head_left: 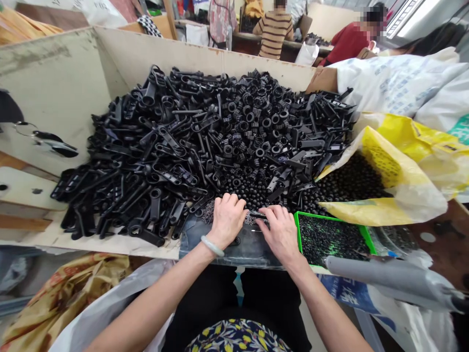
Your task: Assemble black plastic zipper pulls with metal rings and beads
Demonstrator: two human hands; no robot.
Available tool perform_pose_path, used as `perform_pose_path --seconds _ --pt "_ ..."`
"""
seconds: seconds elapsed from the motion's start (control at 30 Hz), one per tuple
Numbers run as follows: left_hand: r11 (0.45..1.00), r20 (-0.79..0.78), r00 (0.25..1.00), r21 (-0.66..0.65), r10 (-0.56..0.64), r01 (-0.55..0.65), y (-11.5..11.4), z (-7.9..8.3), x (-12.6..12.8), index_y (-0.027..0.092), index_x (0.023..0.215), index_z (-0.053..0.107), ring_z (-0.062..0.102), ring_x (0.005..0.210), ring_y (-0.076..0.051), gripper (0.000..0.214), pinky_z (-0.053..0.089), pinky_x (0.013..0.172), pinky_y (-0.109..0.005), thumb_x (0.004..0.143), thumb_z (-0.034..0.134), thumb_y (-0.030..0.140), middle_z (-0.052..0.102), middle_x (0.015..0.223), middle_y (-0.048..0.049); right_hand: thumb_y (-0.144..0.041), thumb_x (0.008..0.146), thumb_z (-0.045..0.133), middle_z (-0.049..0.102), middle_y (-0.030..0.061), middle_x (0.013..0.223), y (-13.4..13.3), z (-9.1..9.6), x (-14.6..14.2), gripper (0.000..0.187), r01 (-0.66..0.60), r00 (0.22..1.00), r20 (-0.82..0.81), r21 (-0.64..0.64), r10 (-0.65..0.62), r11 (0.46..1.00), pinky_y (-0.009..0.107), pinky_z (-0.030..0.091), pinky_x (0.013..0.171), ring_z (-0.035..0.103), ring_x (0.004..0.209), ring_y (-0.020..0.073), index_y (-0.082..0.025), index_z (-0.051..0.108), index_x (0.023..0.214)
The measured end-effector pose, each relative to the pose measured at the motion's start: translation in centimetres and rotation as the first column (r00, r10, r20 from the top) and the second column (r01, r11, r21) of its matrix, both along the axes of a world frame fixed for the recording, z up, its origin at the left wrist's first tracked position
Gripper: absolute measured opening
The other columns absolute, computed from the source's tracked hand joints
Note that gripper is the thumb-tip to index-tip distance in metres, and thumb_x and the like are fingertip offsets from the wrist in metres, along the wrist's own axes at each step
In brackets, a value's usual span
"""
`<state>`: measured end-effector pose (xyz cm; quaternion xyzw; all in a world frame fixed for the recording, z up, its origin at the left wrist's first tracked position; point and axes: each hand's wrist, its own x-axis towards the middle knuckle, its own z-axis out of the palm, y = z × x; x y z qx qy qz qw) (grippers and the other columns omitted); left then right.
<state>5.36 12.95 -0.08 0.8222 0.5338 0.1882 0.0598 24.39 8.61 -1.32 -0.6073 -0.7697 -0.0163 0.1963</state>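
Observation:
Both hands meet over the dark work mat [205, 244] at the front of the bin. My right hand [280, 232] pinches a slim black plastic part [259, 215] between thumb and fingers. My left hand [227, 220], with a pale bangle on its wrist, is closed with curled fingers at the left end of that part; what its fingertips grip is hidden. Small metal pins [251, 221] lie between the hands, and more pins [208, 212] are left of my left hand. Just beyond my fingers are small black balls [252, 192].
A heap of black plastic handles [161, 146] and ribbed rings [252, 117] fills the wooden bin. At right stand a green tray [331, 239] of small black pieces, a yellow bag [406, 181] spilling black balls, and a grey cylinder [381, 278]. Two people work beyond.

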Motion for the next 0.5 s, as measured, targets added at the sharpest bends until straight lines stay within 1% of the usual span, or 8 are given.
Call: perform_pose_path --seconds 0.07,0.17,0.27,0.37,0.43,0.5 --pt "1.0 -0.063 0.998 0.01 0.0 0.0 0.5 -0.2 0.3 0.019 0.102 0.07 0.053 0.101 -0.031 0.015 0.035 0.083 -0.045 0.101 0.061 0.031 0.066 0.101 -0.0116 -0.034 0.104 0.061 0.07 0.0081 0.107 -0.1 -0.3 0.3 0.016 0.012 0.999 0.034 -0.014 -0.012 1.0 0.041 0.038 0.082 0.057 0.098 0.027 -0.024 0.07 0.113" --pt "1.0 -0.092 0.996 0.031 0.0 0.003 0.6 -0.2 0.3 0.019 0.099 0.069 0.052 0.101 -0.031 0.014 0.035 0.083 -0.045 0.101 0.061 0.031 0.065 0.101 -0.0119 -0.03 0.106 0.058 0.071 0.0064 0.102 -0.5 -0.3 0.4 0.014 0.025 1.0 -0.018 -0.023 -0.025 0.999 0.04 0.037 0.081 0.058 0.095 0.0248 -0.025 0.072 0.106" --pt "0.999 -0.099 0.995 0.041 -0.009 0.013 0.4 -0.1 0.3 0.019 0.096 0.069 0.052 0.1 -0.032 0.014 0.035 0.082 -0.046 0.099 0.063 0.031 0.065 0.099 -0.0125 -0.03 0.106 0.058 0.072 0.0055 0.102 -1.1 0.2 0.6 0.015 0.044 0.988 -0.145 -0.022 -0.047 0.999 0.038 0.039 0.083 0.059 0.095 0.0231 -0.024 0.071 0.104" --pt "0.999 -0.111 0.994 0.05 -0.006 0.012 0.3 -0.1 0.4 0.019 0.093 0.07 0.053 0.1 -0.032 0.015 0.035 0.082 -0.046 0.099 0.063 0.031 0.065 0.098 -0.0124 -0.029 0.104 0.059 0.073 0.0046 0.103 -1.3 0.9 0.7 0.013 0.064 0.958 -0.28 -0.008 -0.064 0.998 0.038 0.043 0.087 0.061 0.095 0.022 -0.024 0.071 0.103" --pt "0.999 -0.098 0.995 0.051 0.0 0.005 0.4 -0.2 0.4 0.019 0.092 0.07 0.054 0.101 -0.032 0.015 0.035 0.082 -0.046 0.099 0.063 0.03 0.066 0.098 -0.012 -0.029 0.104 0.06 0.072 0.0042 0.101 -0.8 1.4 0.7 0.013 0.089 0.918 -0.388 0.009 -0.078 0.996 0.036 0.046 0.085 0.062 0.092 0.0208 -0.024 0.072 0.102" --pt "0.999 -0.058 0.998 0.042 0.01 -0.008 0.4 -0.5 0.4 0.019 0.092 0.07 0.056 0.101 -0.031 0.014 0.035 0.082 -0.045 0.099 0.063 0.03 0.068 0.097 -0.0115 -0.031 0.103 0.06 0.07 0.004 0.097 0.5 2.1 0.6 0.015 0.146 0.851 -0.514 0.041 -0.104 0.988 0.033 0.049 0.079 0.062 0.084 0.0187 -0.023 0.072 0.102"
